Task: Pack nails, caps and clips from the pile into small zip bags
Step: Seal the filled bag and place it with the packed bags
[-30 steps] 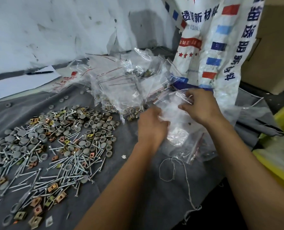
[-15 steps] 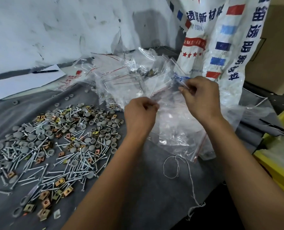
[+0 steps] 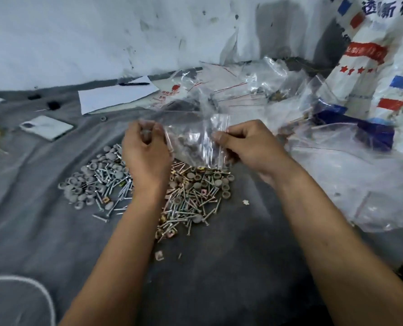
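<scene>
A small clear zip bag [image 3: 195,142] with a red seal line hangs above the pile, stretched between both hands. My left hand [image 3: 146,151] pinches its left edge with curled fingers. My right hand [image 3: 245,142] pinches the right edge by the seal. Below them, on the grey cloth [image 3: 231,267], lies the pile of nails, grey caps and brass clips [image 3: 191,196], partly hidden by my left forearm. More grey caps and nails [image 3: 94,182] spread to the left.
A heap of clear zip bags [image 3: 242,90] lies behind, against the wall. A large woven sack [image 3: 372,67] stands at the right. Paper with a pen [image 3: 115,95] and a phone [image 3: 46,127] lie at back left. A white cord [image 3: 31,285] curls at front left.
Both hands have carried one bag left, away from the bag heap, and now hold it over the pile. The view has swung left with them.
</scene>
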A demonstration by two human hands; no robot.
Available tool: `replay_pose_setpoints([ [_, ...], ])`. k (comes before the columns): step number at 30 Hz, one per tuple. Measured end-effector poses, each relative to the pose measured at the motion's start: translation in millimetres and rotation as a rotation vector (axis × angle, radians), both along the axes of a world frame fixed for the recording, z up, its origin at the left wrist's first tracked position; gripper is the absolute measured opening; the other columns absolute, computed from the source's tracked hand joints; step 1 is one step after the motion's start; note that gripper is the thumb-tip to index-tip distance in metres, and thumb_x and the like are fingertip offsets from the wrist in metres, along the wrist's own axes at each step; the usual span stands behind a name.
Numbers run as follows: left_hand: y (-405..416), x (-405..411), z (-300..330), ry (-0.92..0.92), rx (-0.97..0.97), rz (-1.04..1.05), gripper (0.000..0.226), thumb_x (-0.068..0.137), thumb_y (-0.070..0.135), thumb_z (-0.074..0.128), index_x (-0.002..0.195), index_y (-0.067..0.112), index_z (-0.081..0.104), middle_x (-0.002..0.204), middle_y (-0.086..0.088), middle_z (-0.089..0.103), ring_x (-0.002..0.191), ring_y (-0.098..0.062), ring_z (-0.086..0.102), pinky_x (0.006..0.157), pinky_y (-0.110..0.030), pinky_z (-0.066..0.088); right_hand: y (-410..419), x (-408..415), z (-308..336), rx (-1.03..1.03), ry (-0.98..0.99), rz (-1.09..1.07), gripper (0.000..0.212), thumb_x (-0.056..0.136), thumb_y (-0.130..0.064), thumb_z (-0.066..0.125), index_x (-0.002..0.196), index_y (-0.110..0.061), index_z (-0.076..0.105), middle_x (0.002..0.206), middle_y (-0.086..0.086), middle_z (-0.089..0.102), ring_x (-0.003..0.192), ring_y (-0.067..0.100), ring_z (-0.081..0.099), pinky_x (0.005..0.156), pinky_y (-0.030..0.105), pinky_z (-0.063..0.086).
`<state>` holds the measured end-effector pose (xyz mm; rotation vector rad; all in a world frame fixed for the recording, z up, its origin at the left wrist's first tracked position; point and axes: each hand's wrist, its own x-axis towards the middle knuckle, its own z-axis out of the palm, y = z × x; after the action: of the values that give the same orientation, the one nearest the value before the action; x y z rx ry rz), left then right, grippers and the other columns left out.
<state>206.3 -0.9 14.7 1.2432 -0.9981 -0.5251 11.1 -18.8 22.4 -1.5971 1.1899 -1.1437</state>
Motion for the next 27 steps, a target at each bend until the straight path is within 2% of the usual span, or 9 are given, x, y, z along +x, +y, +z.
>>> replay_pose_setpoints([
  [4,16,69,-11,-0.247,-0.009,0.212,0.011,0.102,0.022,0.062,0.092,0.022,0.059,0.08,0.003,0.065,0.071,-0.008,0.06,0.065,-0.022,0.044,-3,62,-14,0.043,0.004,0.041,0.029,0.083,-0.041,0.079,0.081,-0.013,0.08,0.064,0.01,0.071,0.053,0.018,0.06,0.059,0.037,0.053],
  [7,28,103,-22,-0.359,0.033,0.301,0.007,0.101,0.021,0.063,0.095,0.019,0.06,0.075,0.012,0.063,0.067,0.003,0.06,0.063,-0.016,0.043,-4,96,-23,-0.01,0.035,0.082,0.032,0.083,-0.043,0.081,0.079,-0.011,0.079,0.064,0.014,0.07,0.051,0.017,0.055,0.054,0.035,0.047],
  [9,33,108,-28,-0.453,0.069,0.414,0.014,0.1,0.024,0.064,0.108,0.013,0.061,0.091,0.005,0.067,0.082,-0.012,0.063,0.075,-0.029,0.045,-4,110,-28,-0.052,0.035,0.087,0.04,0.08,-0.047,0.082,0.073,-0.008,0.076,0.065,0.018,0.068,0.051,0.017,0.051,0.053,0.032,0.043],
  [11,33,99,-29,-0.623,-0.01,0.504,0.029,0.099,0.029,0.067,0.114,0.006,0.057,0.106,-0.008,0.063,0.097,-0.023,0.055,0.085,-0.035,0.039,-5,116,-34,-0.064,0.009,0.067,0.048,0.076,-0.053,0.083,0.066,-0.008,0.071,0.06,0.012,0.066,0.048,0.016,0.05,0.049,0.029,0.043],
  [14,28,72,-20,-0.683,-0.161,0.307,0.026,0.098,0.037,0.065,0.1,0.013,0.054,0.092,-0.001,0.058,0.082,-0.015,0.05,0.072,-0.031,0.041,-6,116,-43,-0.034,-0.065,0.036,0.053,0.072,-0.058,0.082,0.058,-0.011,0.062,0.056,0.008,0.061,0.045,0.023,0.051,0.047,0.032,0.048],
  [16,25,59,-21,-0.627,-0.162,0.062,0.025,0.097,0.04,0.062,0.093,0.017,0.053,0.079,0.005,0.058,0.069,-0.013,0.054,0.06,-0.03,0.045,-7,115,-48,-0.007,-0.117,0.036,0.053,0.077,-0.054,0.082,0.058,-0.01,0.058,0.06,0.015,0.061,0.05,0.029,0.051,0.05,0.037,0.05],
  [19,27,55,-33,-0.529,-0.143,-0.176,0.029,0.094,0.042,0.068,0.093,0.015,0.058,0.077,0.01,0.062,0.068,-0.01,0.06,0.057,-0.025,0.049,-6,117,-49,-0.015,-0.201,0.09,0.059,0.086,-0.051,0.077,0.064,0.001,0.057,0.069,0.031,0.061,0.053,0.031,0.051,0.051,0.041,0.048],
  [23,27,54,-40,-0.468,-0.111,-0.276,0.036,0.089,0.044,0.076,0.088,0.012,0.058,0.075,0.002,0.061,0.067,-0.02,0.06,0.058,-0.036,0.051,-3,115,-48,-0.004,-0.302,0.225,0.057,0.099,-0.049,0.061,0.061,-0.006,0.059,0.055,0.012,0.058,0.044,0.021,0.053,0.045,0.026,0.044],
  [27,27,56,-40,-0.462,-0.099,-0.26,0.027,0.089,0.034,0.077,0.091,0.011,0.063,0.078,0.006,0.064,0.069,-0.012,0.062,0.062,-0.029,0.051,-4,111,-46,-0.003,-0.267,0.276,0.056,0.105,-0.042,0.052,0.073,0.003,0.06,0.07,0.025,0.062,0.057,0.031,0.052,0.053,0.036,0.043],
])
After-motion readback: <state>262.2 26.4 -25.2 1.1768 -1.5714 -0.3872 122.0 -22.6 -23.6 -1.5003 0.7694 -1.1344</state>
